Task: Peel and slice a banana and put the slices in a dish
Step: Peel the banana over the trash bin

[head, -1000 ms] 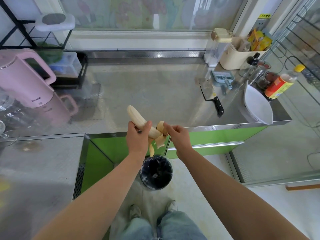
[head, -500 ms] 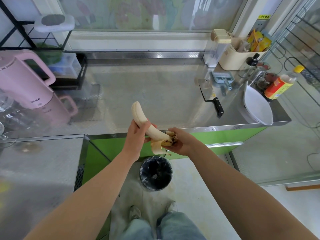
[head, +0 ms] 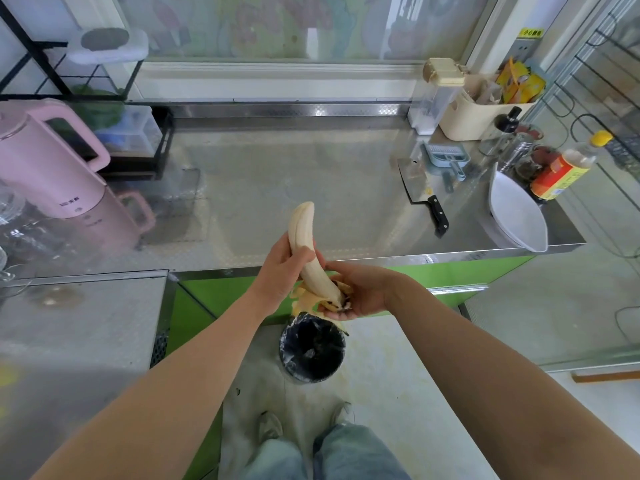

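**Task item.** The banana is off the desk. It is held in the air at the desk's near edge, about midway along it. It stands nearly upright, bare tip uppermost. The flesh is bare along all of its visible length. The peel is turned down and bunched at the lower end, with pale strips hanging loose.

**Left hand.** The left hand grips the banana round its middle. The fingers are curled behind the fruit and the thumb lies across its front.

**Right hand.** The right hand is palm up beneath the lower end. Its fingers are curled round the gathered peel and the dark stem end.

**Below the hands.** A round bin with a dark liner stands on the floor. Peel strips hang over its rim.

**Desk, right part.**
- A knife with a broad blade and a black handle lies flat, its handle toward the near edge.
- The white dish sits at the near right corner. Nothing can be seen in it.
- A bottle with a yellow cap and a red label stands just beyond the dish.

**Desk, left edge.** A pink kettle stands here, well apart from the hands.
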{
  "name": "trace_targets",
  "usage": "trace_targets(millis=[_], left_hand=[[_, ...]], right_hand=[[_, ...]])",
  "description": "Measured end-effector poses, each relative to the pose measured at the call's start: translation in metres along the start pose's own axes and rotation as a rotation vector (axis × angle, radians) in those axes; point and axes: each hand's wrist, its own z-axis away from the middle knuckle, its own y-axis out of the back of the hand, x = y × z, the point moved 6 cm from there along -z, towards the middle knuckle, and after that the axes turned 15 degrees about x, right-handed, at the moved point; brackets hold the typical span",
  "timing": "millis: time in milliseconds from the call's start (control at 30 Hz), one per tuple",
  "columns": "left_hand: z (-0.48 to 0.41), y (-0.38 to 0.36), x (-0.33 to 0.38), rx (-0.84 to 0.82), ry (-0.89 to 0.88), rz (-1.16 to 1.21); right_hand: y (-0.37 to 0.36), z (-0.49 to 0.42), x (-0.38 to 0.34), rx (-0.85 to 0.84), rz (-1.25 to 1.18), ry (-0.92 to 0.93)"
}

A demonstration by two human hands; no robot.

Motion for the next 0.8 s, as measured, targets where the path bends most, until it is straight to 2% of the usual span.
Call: trace_targets(millis=[200,300,400,467,567,667,800], left_hand=[[-0.001,-0.006,0.000,-0.051,-0.024,-0.101],[-0.005,-0.003,0.004,-0.016,-0.099,-0.155],[-0.012,0.002,-0.006,0.011,-0.149,-0.378],[-0.014,0.008,-0.017,0.057,-0.103,-0.496],[-0.013,0.009,-0.026,0.070,-0.045,-0.419],[-0.010,0.011,-0.028,0.072,-0.029,-0.298],[-0.005,0.015,-0.025,0.102,0.021,-0.023]], right_hand=[[-0.005,0.002,0.005,-0.036,-0.049,0.022],[-0.002,-0.001,0.004,0.027,-0.105,0.051],[0.002,-0.006,0.004,0.130,-0.135,0.082],[0.002,-0.006,0.006,0.162,-0.146,0.088],[0.004,-0.012,0.009,0.188,-0.178,0.099],[0.012,-0.024,0.010,0.283,-0.229,0.102],[0.025,-0.035,0.009,0.415,-0.442,0.128]])
